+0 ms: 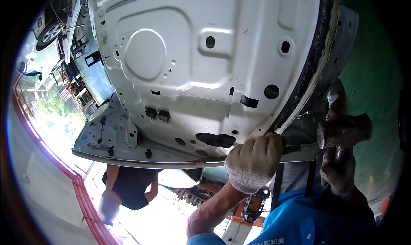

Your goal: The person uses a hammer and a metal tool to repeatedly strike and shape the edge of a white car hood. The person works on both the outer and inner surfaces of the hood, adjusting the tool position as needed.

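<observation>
A large pale-grey car body panel [167, 69] with stamped shapes and holes fills the middle. At its lower right edge my left hand [253, 163], in a knitted work glove, is closed round a short chisel-like metal bar [293, 149]. One end of the bar sticks out to the right of the fist; its other end is hidden. My right hand [338, 174], gloved too, grips the handle of a hammer [345, 131]. The worn, heavy hammer head stands to the right of the bar's end, apart from it.
A dark sealed seam [310, 56] curves down the panel's right side. Another person in dark clothes [133, 187] is at the lower left, beyond the panel edge. A car wheel [51, 33] shows at the upper left, red pipes [85, 202] run along the wall, and green floor [376, 103] lies at right.
</observation>
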`<action>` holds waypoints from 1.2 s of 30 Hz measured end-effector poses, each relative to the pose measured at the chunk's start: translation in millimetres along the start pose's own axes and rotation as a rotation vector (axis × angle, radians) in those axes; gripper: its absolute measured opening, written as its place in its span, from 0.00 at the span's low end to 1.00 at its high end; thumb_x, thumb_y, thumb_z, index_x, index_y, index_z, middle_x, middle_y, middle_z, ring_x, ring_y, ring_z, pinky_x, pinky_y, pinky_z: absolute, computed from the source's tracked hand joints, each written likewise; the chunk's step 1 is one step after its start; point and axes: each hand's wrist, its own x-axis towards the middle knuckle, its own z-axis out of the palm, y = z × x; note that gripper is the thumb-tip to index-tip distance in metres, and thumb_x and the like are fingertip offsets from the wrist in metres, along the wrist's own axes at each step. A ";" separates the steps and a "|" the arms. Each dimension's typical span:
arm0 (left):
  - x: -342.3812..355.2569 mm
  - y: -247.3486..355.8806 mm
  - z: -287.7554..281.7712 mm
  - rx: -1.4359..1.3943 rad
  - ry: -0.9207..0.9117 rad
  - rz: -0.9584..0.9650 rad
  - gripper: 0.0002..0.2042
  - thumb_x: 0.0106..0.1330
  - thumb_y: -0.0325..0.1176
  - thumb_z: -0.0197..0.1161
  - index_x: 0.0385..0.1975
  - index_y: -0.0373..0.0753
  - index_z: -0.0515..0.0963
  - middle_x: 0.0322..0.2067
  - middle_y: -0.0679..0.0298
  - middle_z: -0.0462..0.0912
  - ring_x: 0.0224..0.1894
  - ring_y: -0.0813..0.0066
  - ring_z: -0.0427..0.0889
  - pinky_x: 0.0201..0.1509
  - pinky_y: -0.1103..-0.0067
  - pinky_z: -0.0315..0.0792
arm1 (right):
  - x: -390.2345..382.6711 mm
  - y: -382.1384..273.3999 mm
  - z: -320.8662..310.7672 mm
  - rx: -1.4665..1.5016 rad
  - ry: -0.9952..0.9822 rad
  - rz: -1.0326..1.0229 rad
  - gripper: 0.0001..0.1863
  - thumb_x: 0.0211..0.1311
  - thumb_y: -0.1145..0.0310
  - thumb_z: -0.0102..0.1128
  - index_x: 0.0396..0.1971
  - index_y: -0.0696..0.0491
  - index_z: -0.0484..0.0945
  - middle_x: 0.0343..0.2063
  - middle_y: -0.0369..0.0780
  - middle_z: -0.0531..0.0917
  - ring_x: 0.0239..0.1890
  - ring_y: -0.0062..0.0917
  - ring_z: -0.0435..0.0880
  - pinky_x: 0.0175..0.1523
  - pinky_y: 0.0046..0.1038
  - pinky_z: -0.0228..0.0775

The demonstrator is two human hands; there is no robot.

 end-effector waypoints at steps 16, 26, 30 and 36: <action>-23.8 -4.7 12.1 0.024 0.054 0.041 0.06 0.63 0.35 0.69 0.33 0.41 0.81 0.20 0.71 0.76 0.20 0.82 0.75 0.15 0.83 0.65 | 1.4 -50.4 -71.4 -0.157 -0.229 -0.282 0.19 0.73 0.61 0.54 0.57 0.54 0.72 0.36 0.41 0.83 0.20 0.17 0.78 0.21 0.21 0.68; -15.7 -3.2 19.9 0.038 0.035 0.116 0.10 0.66 0.41 0.69 0.35 0.42 0.80 0.20 0.71 0.81 0.16 0.84 0.75 0.13 0.80 0.60 | -7.4 32.9 9.2 -0.205 -0.179 0.064 0.15 0.60 0.80 0.63 0.47 0.56 0.76 0.29 0.41 0.85 0.17 0.19 0.80 0.22 0.24 0.74; -9.7 0.2 27.2 0.049 0.002 0.116 0.10 0.68 0.42 0.68 0.33 0.43 0.80 0.19 0.72 0.79 0.15 0.85 0.74 0.12 0.81 0.59 | -0.7 35.8 -89.6 -0.037 -0.128 0.074 0.15 0.72 0.63 0.55 0.52 0.56 0.75 0.30 0.42 0.84 0.19 0.24 0.82 0.24 0.24 0.75; -3.4 28.2 14.5 -0.102 -0.024 0.172 0.07 0.65 0.37 0.70 0.32 0.41 0.81 0.15 0.72 0.77 0.15 0.86 0.74 0.13 0.83 0.59 | 22.7 -3.5 -103.0 -0.278 -0.030 -0.237 0.10 0.66 0.80 0.58 0.45 0.59 0.71 0.14 0.34 0.74 0.07 0.17 0.71 0.10 0.19 0.65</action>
